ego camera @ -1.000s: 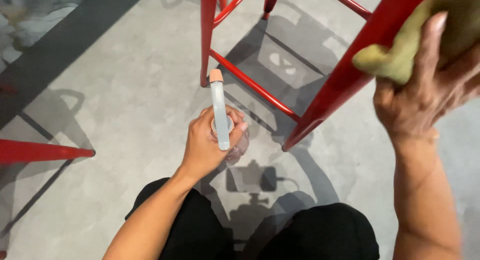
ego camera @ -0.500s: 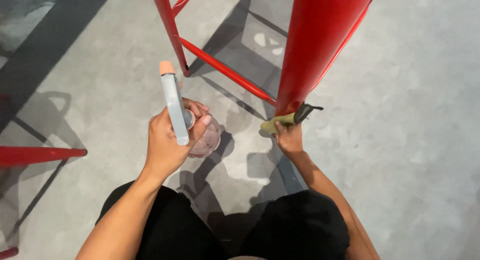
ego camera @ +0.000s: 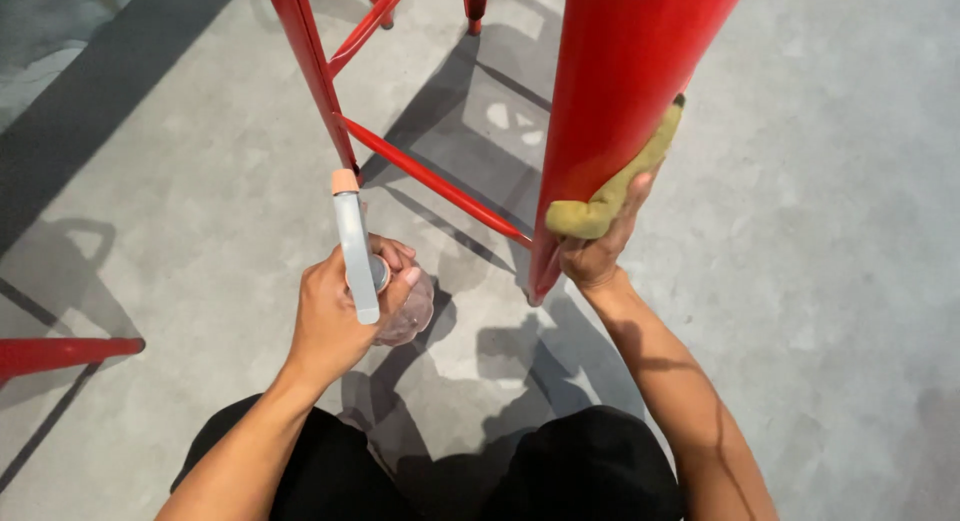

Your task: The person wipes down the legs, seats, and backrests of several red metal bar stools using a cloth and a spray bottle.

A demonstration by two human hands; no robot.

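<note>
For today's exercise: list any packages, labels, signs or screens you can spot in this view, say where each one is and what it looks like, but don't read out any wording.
Spray bottle: the only package, held in the left hand low over the grey floor; rounded clear body, grey trigger head with a peach tip.
No labels, signs or screens show.
</note>
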